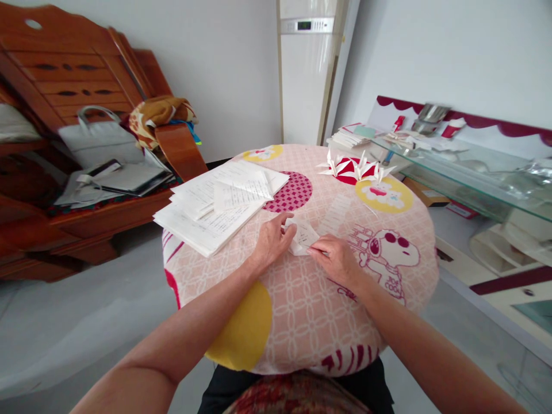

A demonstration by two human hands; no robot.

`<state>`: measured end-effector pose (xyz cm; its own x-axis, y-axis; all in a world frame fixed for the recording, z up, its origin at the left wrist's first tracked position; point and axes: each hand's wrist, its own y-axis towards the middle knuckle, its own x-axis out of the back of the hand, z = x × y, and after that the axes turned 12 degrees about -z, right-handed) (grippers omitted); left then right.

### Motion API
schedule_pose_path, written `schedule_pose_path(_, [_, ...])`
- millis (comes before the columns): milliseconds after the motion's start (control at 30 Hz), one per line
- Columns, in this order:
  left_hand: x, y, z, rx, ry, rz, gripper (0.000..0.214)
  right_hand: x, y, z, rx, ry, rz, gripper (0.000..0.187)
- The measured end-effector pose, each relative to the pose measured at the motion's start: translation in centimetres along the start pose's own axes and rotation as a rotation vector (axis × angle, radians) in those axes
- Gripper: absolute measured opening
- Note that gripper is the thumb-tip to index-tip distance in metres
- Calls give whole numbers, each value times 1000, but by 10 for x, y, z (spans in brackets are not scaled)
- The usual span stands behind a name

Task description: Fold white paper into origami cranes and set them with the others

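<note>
A small piece of printed white paper [304, 236] lies partly folded on a round table covered with a pink cartoon-print cloth [302, 310]. My left hand [271, 241] rests on the paper's left edge, fingers curled and pressing it down. My right hand [334, 259] pinches the paper's lower right edge between thumb and fingers. Several finished folded paper cranes [356, 168] stand at the table's far side.
A stack of printed paper sheets [219, 204] lies on the table's left. A wooden bench [86, 172] with a grey bag [97, 141] stands on the left. On the right stands a glass shelf unit [474, 172] with items, and behind the table a tall white air conditioner [306, 69].
</note>
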<state>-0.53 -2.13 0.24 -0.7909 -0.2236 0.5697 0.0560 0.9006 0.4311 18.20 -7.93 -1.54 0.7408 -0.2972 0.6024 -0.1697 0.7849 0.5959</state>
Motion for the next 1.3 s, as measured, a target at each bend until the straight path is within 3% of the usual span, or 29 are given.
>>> schedule_pose_path(67, [0, 1, 5, -58, -48, -27, 43, -1, 1, 0, -42, -12, 6, 18])
schedule_pose_path(233, [6, 5, 13, -447, -159, 61, 45, 0, 4, 1, -74, -36, 37, 17])
schedule_pose_path(400, [17, 11, 14, -588, -118, 99, 33, -2, 4, 2, -92, -67, 52, 17])
schedule_pose_path(600, [23, 12, 25, -621, -87, 151, 31, -4, 2, 3, -121, -144, 31, 15])
schedule_pose_path(833, [44, 18, 31, -566, -20, 363, 23, -1, 2, 1, -129, -157, 34, 15])
schedule_pose_path(967, [53, 27, 31, -583, 19, 423, 20, 0, 2, 1, -138, -156, 48, 15])
schedule_pose_path(1300, [48, 46, 32, -665, 33, 472, 20, 0, 3, 7, -99, -257, 90, 17])
